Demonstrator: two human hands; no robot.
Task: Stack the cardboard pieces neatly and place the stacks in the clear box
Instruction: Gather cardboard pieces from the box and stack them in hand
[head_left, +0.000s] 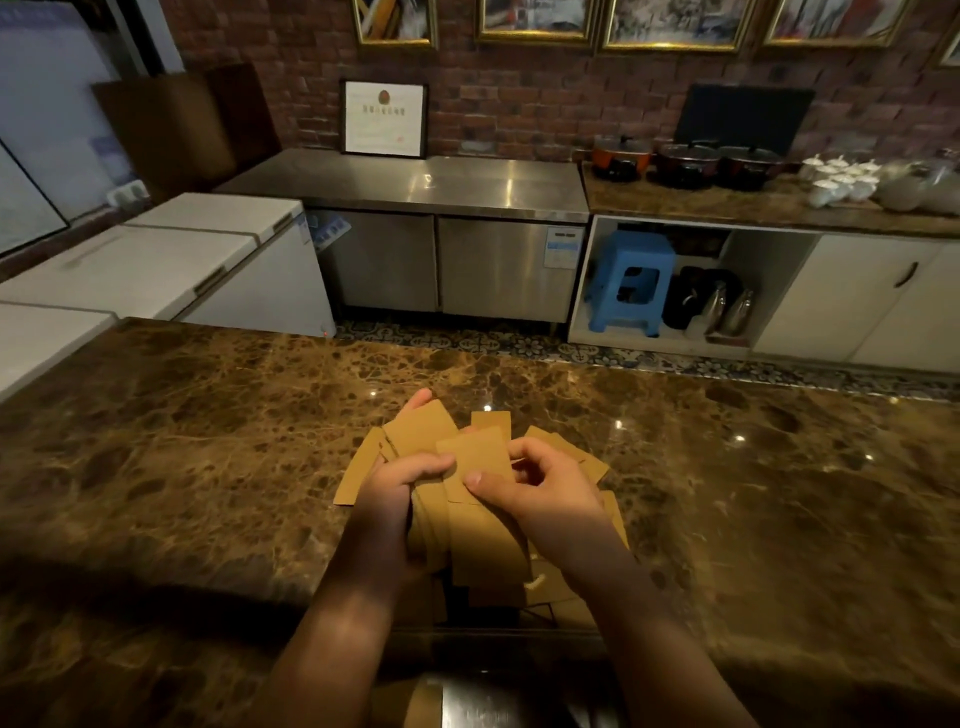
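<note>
Forearms enter from the bottom edge, both over the brown marble desk. Left hand grips a small bunch of cardboard pieces, fingers curled over the near edge, fingertips showing behind the far corner. Right hand pinches 1 single card between thumb and curled fingers, touching the bunch. Loose brown pieces lie scattered and overlapping on the desk beneath both hands. Beyond the desk: white chest freezers at left, steel cabinet centre, blue stool in an open cupboard.
</note>
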